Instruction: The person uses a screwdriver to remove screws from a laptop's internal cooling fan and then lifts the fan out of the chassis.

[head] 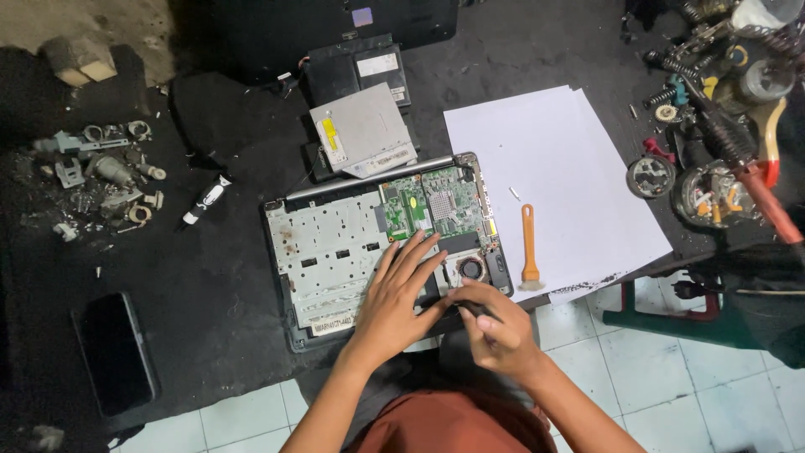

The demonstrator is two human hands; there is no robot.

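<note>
opened laptop base lay mid-table, near edge | left hand pressed flat on it, fingers spread; best kept steady | right hand pinched a thin dark tool beside the fan; orange brush on white paper

A repair workshop: opened laptop, loose metal parts, cluttered tools.

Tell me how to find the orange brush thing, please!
Look for the big stack of white paper sheets on the dark table, right of the opened laptop. The orange brush lies on the paper near its lower edge, handle pointing away from the person, pale bristles toward them. It is the only orange thing on the paper; the other item there is a tiny white scrap.
</note>
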